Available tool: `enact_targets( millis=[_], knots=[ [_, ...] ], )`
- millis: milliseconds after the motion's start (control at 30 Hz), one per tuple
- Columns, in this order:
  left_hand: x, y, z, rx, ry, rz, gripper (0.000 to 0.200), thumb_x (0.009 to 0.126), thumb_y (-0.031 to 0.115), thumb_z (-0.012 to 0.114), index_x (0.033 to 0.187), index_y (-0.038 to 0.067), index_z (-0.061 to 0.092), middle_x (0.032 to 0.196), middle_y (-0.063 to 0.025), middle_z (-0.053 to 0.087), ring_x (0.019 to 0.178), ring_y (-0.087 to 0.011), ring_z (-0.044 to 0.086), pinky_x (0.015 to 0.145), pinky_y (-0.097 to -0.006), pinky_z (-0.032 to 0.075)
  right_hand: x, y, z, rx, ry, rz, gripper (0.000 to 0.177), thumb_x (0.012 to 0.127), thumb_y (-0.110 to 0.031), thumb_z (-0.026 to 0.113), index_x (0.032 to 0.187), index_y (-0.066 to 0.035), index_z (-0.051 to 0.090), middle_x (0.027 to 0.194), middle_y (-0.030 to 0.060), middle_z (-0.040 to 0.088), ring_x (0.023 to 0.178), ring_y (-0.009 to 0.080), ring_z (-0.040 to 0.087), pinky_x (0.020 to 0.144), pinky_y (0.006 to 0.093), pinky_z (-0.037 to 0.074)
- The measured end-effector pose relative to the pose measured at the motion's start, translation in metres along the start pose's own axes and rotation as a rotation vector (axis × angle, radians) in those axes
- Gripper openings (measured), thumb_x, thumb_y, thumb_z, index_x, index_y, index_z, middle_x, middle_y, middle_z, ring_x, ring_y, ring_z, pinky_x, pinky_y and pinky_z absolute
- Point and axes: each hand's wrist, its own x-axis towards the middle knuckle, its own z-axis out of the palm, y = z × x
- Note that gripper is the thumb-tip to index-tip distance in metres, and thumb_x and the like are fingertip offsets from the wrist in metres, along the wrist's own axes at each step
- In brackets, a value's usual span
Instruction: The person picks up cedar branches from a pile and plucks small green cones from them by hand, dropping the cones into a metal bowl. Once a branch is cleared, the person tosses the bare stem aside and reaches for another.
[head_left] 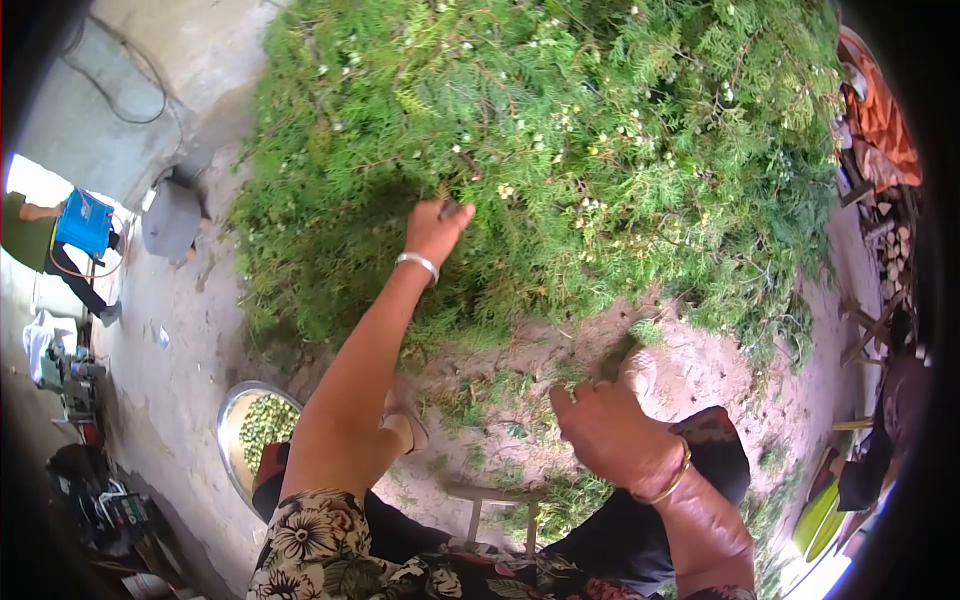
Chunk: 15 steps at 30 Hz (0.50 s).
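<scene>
A large heap of cut evergreen branches (560,150), with scale-like green leaves and small pale cones, fills the upper middle. My left hand (437,230), wearing a silver bangle (418,265), reaches to the heap's near side. Its fingers are closed at a sprig, and the tips are partly lost in the foliage. My right hand (615,430), with a gold bangle (672,475), is held above my right knee, apart from the heap. Its fingers are curled in, and whatever they hold is hidden. By my left leg stands a metal basin (228,432) holding many small green cones (268,430).
Loose sprigs (580,505) and a wooden stool frame (490,493) lie between my legs. At left are a person (30,235) with a blue box (86,222), a grey bin (170,218) and machinery (120,510). Stacked firewood (893,250) and orange sheeting (880,120) are at right.
</scene>
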Motion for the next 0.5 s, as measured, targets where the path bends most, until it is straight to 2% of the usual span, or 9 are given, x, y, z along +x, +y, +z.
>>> enact_targets(
  millis=[33,100,133,167,233,267,300,400,500],
  knots=[
    [0.006,0.027,0.011,-0.196,0.036,-0.048,0.035,0.081,0.029,0.069,0.086,-0.005,0.06,0.072,-0.0103,0.057,0.068,-0.0225,0.057,0.061,-0.0358,0.05,0.0,-0.001,-0.005,0.007,-0.003,0.011,0.025,0.072,-0.008,0.062,0.095,-0.001,0.054,0.076,0.0134,0.059,0.07,0.0291,0.061,0.071,0.0473,0.045],
    [0.044,0.044,0.029,-0.579,0.02,-0.266,0.026,0.085,0.023,0.065,0.086,-0.002,0.056,0.076,-0.0091,0.053,0.075,-0.0245,0.056,0.071,-0.0424,0.055,0.001,-0.001,-0.011,-0.035,-0.014,-0.029,0.021,0.067,-0.004,0.062,0.086,0.001,0.055,0.073,0.0131,0.06,0.069,0.027,0.062,0.062,0.0387,0.047],
    [0.054,0.054,0.041,-0.717,0.109,-0.351,0.021,0.086,0.018,0.063,0.088,-0.001,0.054,0.076,-0.0108,0.053,0.068,-0.023,0.056,0.056,-0.0396,0.052,0.0,-0.001,-0.008,-0.026,0.0,-0.016,0.022,0.066,-0.005,0.063,0.086,0.001,0.055,0.072,0.0117,0.06,0.068,0.0258,0.062,0.062,0.0377,0.045],
    [0.068,0.054,0.048,-0.717,0.098,-0.351,0.021,0.086,0.018,0.063,0.088,-0.001,0.054,0.076,-0.0108,0.053,0.068,-0.023,0.056,0.056,-0.0396,0.052,0.0,0.0,-0.003,-0.026,0.001,-0.006,0.022,0.066,-0.005,0.063,0.086,0.001,0.055,0.072,0.0117,0.06,0.068,0.0258,0.062,0.062,0.0377,0.045],
    [0.088,0.048,0.056,-0.707,0.223,-0.509,0.016,0.087,0.016,0.062,0.088,0.003,0.052,0.073,-0.0103,0.052,0.055,-0.0206,0.053,0.042,-0.0359,0.042,-0.002,0.001,0.003,0.001,0.002,0.002,0.021,0.066,-0.005,0.063,0.085,0.001,0.055,0.072,0.012,0.06,0.067,0.0248,0.061,0.06,0.0375,0.044],
    [0.093,0.042,0.06,-0.604,0.25,-0.545,0.013,0.087,0.014,0.061,0.086,0.006,0.051,0.067,-0.0081,0.049,0.045,-0.0173,0.047,0.038,-0.0319,0.031,-0.003,0.002,0.0,0.023,-0.004,0.003,0.021,0.065,-0.005,0.063,0.084,0.001,0.055,0.072,0.0118,0.06,0.066,0.0242,0.061,0.06,0.0373,0.043],
    [0.093,0.038,0.06,-0.604,0.244,-0.546,0.013,0.087,0.014,0.061,0.086,0.006,0.051,0.067,-0.0081,0.049,0.045,-0.0173,0.047,0.038,-0.0319,0.031,-0.003,0.004,0.0,0.024,-0.005,0.008,0.021,0.065,-0.005,0.063,0.084,0.001,0.055,0.072,0.0118,0.06,0.066,0.0242,0.061,0.06,0.0373,0.043],
    [0.068,0.024,0.054,-0.269,0.224,-0.214,0.012,0.087,0.011,0.058,0.081,0.002,0.053,0.062,-0.0063,0.049,0.043,-0.0144,0.044,0.037,-0.0265,0.029,-0.006,0.003,0.0,0.031,0.041,0.024,0.021,0.065,-0.005,0.064,0.084,0.001,0.055,0.071,0.0115,0.059,0.066,0.024,0.061,0.06,0.0372,0.043],
    [0.052,-0.017,0.026,-0.132,0.22,-0.075,0.014,0.087,0.01,0.059,0.077,-0.001,0.058,0.059,-0.004,0.05,0.043,-0.0136,0.045,0.037,-0.0264,0.03,-0.006,0.003,-0.004,-0.006,0.04,0.015,0.022,0.066,-0.005,0.064,0.085,0.001,0.056,0.071,0.0117,0.06,0.067,0.0248,0.061,0.061,0.0375,0.044]
  ],
)
